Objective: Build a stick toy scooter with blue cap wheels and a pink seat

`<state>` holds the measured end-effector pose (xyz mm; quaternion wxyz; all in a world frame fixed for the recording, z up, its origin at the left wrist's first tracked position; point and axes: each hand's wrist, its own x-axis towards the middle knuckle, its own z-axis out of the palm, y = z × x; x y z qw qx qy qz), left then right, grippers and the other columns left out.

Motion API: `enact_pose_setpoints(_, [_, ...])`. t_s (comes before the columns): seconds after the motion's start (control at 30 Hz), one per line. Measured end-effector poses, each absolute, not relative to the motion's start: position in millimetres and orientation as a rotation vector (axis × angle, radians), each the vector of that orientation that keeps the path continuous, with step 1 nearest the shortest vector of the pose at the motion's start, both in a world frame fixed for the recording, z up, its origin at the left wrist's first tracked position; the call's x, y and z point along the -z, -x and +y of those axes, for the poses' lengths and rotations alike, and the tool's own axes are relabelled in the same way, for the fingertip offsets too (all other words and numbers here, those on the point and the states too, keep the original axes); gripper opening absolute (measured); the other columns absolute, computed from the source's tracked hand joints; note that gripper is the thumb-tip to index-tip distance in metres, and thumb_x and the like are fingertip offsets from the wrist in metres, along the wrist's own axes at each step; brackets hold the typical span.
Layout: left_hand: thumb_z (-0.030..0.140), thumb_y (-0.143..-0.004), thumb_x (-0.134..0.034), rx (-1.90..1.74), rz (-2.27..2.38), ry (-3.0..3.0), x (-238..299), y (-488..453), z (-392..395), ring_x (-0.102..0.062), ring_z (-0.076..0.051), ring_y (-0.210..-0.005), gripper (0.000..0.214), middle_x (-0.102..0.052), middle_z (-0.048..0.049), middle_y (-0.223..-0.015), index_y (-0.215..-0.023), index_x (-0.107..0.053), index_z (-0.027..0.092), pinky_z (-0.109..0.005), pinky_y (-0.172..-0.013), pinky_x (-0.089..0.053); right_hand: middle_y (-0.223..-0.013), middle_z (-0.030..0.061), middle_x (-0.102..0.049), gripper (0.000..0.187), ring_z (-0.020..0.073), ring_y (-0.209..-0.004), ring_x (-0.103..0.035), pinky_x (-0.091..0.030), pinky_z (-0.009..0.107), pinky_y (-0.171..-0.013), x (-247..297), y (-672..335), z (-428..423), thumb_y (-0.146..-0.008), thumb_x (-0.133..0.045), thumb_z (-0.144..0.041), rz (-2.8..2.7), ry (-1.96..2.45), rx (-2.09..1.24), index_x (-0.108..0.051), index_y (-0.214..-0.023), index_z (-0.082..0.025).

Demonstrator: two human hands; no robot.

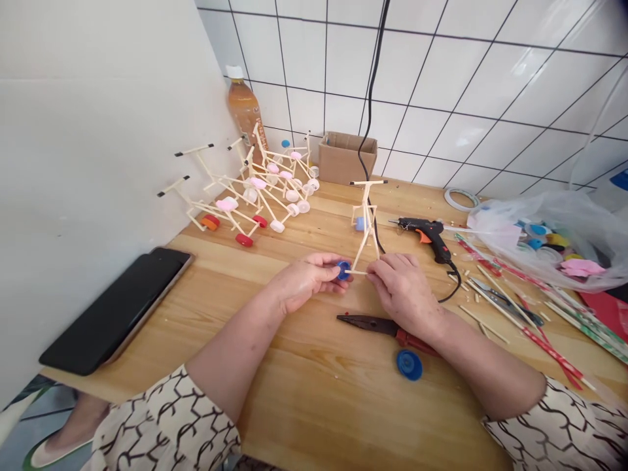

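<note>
Over the middle of the wooden table point(294, 405), your left hand point(307, 282) pinches a blue bottle cap point(344, 270) tightly against the foot of a small stick frame point(367, 219), while your right hand point(405, 292) pinches the frame's bottom crossbar point(357, 272). The frame stands just above the table, its long axis nearly upright and leaning slightly, with its T-shaped top point(367, 182) pointing away from you toward the tiled wall point(441, 85). The frame could snap if you squeeze or twist too hard, and the cap could slip if your pinch loosens. A black cord point(367, 98) just behind the frame could snag it.
</note>
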<state>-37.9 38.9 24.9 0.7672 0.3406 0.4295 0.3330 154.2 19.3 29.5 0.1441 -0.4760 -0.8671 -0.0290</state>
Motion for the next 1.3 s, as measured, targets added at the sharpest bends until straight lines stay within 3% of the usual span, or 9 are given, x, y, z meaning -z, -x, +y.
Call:
enact_pose_setpoints(0.33, [0.005, -0.078, -0.057, -0.683, 0.918, -0.764, -23, 38, 39, -0.065, -0.013, -0.072, 0.023, -0.07, -0.0116, -0.088, -0.1, -0.061, 0.008, -0.026, -0.072, -0.052, -0.073, 0.0068, -0.059, 0.023, 0.0192, -0.073, -0.049, -0.031, 0.031, -0.07, -27, -153, 19, -0.089, -0.043, -0.017, -2.51, 1.339, 0.127, -0.062, -0.077, -0.016])
enact_pose_setpoints(0.6, [0.013, -0.069, -0.071, -0.732, 0.939, -0.856, -20, 36, 37, -0.063, -0.011, -0.066, 0.027, -0.068, -0.0068, -0.08, -0.094, -0.06, 0.01, -0.027, -0.068, -0.052, -0.07, 0.0054, -0.053, 0.026, 0.0179, -0.07, -0.046, -0.031, 0.03, -0.07, -23, -154, 20, -0.088, -0.042, -0.014, -2.465, 1.328, 0.087, -0.065, -0.076, -0.017])
enact_pose_setpoints(1.0, [0.012, -0.065, -0.07, -0.931, 1.044, -1.076, -18, 20, 27, -0.059, -0.01, -0.059, 0.021, -0.06, 0.002, -0.067, -0.08, -0.055, 0.013, -0.026, -0.059, -0.051, -0.066, 0.0025, -0.051, 0.025, 0.0167, -0.07, -0.046, -0.033, 0.031, -0.072, -12, -161, 25, -0.089, -0.045, -0.019, -2.309, 1.265, -0.029, -0.066, -0.077, -0.018])
enact_pose_setpoints(1.3, [0.01, -0.064, -0.067, -1.005, 0.998, -0.984, -23, 7, 21, -0.056, -0.009, -0.053, 0.016, -0.059, 0.0027, -0.062, -0.076, -0.057, 0.012, -0.024, -0.055, -0.05, -0.062, 0.0004, -0.049, 0.025, 0.0151, -0.067, -0.047, -0.03, 0.034, -0.073, -19, -160, 24, -0.087, -0.047, -0.016, -2.246, 1.195, -0.045, -0.066, -0.07, -0.019])
